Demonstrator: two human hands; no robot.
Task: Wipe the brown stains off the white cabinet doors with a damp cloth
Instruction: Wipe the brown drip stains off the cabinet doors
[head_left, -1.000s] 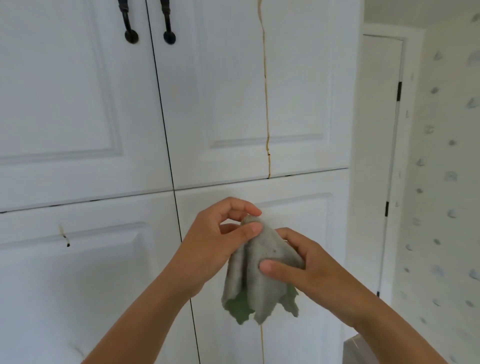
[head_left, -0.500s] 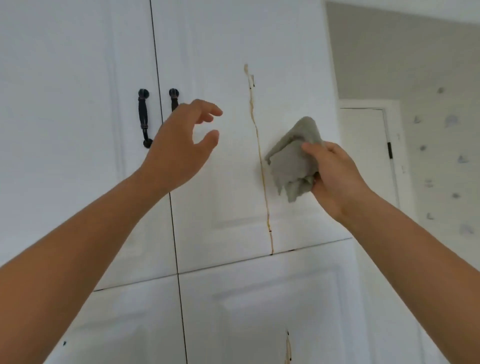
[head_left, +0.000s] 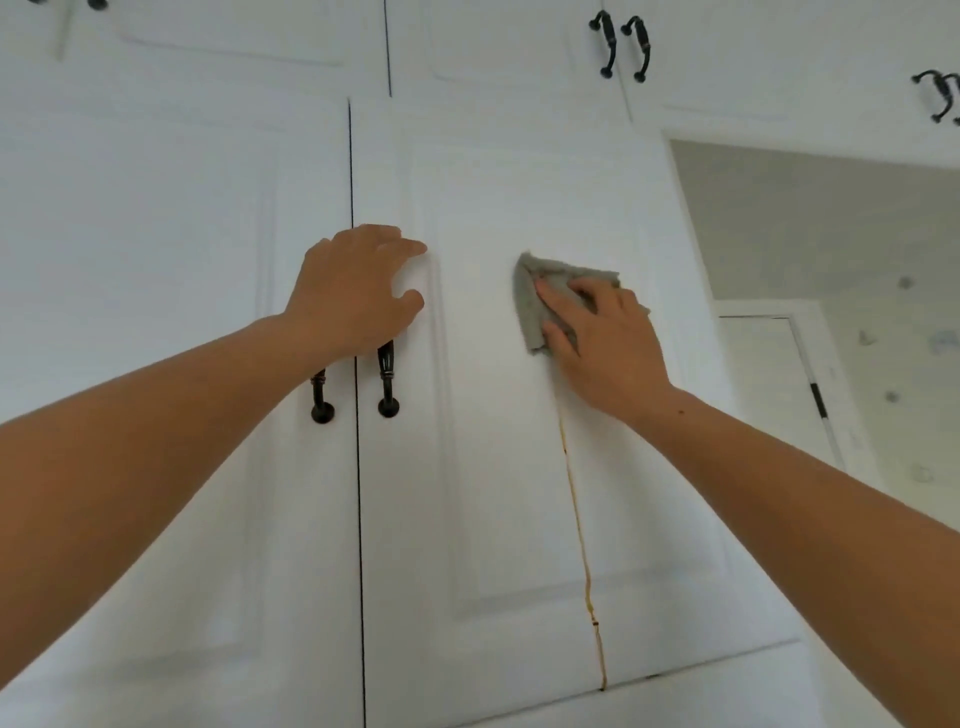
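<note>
grey cloth (head_left: 540, 301) flat under right fingers (head_left: 558, 293)

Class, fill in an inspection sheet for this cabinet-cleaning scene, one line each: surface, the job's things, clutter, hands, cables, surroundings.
Surface: white cabinet door, closed; a thin brown stain runs down it to the lower edge.
Job's things: grey cloth, flat against the door at the top of the visible stain.
Clutter: nothing seen.
Hands: left hand rests open across the door seam, covering the tops of the black handles; right hand presses the cloth with spread fingers.
Cables: nothing seen.
Surroundings: upper doors with black handles of their own; a room door and a spotted wall to the right.
</note>
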